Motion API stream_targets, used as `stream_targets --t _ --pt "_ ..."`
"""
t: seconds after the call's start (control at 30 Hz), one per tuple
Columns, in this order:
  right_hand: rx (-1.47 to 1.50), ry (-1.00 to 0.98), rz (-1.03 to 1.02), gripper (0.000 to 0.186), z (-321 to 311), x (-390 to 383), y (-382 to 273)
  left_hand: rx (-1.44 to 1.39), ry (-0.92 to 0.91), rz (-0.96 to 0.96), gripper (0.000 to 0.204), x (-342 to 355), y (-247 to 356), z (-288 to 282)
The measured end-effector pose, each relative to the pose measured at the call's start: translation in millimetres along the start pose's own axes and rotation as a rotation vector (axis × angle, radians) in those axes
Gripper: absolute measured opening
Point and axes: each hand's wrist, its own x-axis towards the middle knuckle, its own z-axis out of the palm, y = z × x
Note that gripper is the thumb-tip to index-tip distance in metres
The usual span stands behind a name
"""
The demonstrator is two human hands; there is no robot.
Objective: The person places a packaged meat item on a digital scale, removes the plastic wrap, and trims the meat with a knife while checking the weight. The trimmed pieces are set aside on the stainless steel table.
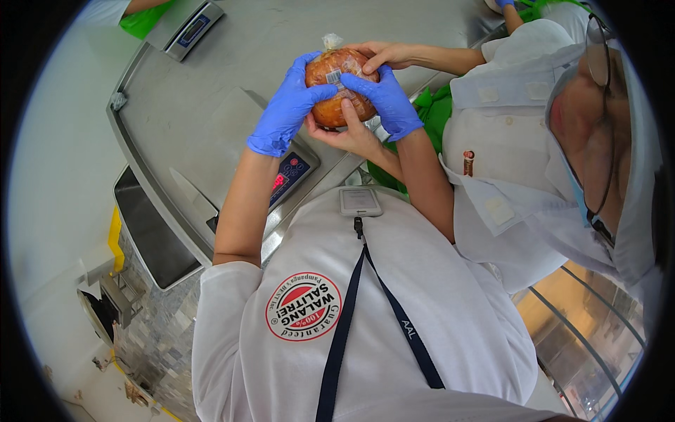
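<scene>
Right at the centre of it all is the wrapped ham (pixel 339 84): a round, reddish-brown lump in tight clear plastic, with a small white label on its top and a crimped tuft of wrap sticking up at the far end. It's up off the steel desk (pixel 211 77), held in the air above it, just beyond the digital scale (pixel 292 172) with its red readout.

Your left hand (pixel 288 105), in a blue glove, cups the ham's left side, fingers curled over the top and gripping it. Your right hand (pixel 383 98), gloved the same, clamps the right side, fingers reaching in across the label. Both your forearms rise bare from white sleeves and angle inward, meeting at the ham.

You're not alone on it: a co-worker's bare hand (pixel 348 133) supports the ham from underneath, thumb pressed up against its near face, and a second bare hand (pixel 387 53) touches its far edge. That person stands to your right in a white uniform (pixel 506 155).

A second scale (pixel 191 27) sits at the desk's far corner. On your chest hangs a badge (pixel 359 202) on a dark lanyard (pixel 344 323).
</scene>
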Motion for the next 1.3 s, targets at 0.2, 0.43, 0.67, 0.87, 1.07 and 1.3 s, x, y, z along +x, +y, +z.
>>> stream_targets --t 0.2,0.43,0.67,0.87,1.07,1.3 --pt "-0.041 0.042 -0.027 0.076 -9 7 19 -0.043 0.003 0.016 0.067 3 0 2" --pt "0.056 0.068 0.001 0.067 2 -8 1 0.119 0.094 0.14 0.073 -3 22 17" --pt "0.082 0.041 0.012 0.057 1 -3 2 0.439 0.18 0.314 0.057 -1 11 13" --pt "0.025 0.045 0.01 0.058 9 -7 0 0.172 0.215 0.248 0.045 -8 -1 6" --pt "0.103 0.142 0.059 0.062 15 -16 9 0.381 0.247 0.165 0.063 -13 8 20" --pt "0.209 0.241 0.229 0.06 24 -27 19 0.48 0.269 0.22 0.061 -9 -8 6"
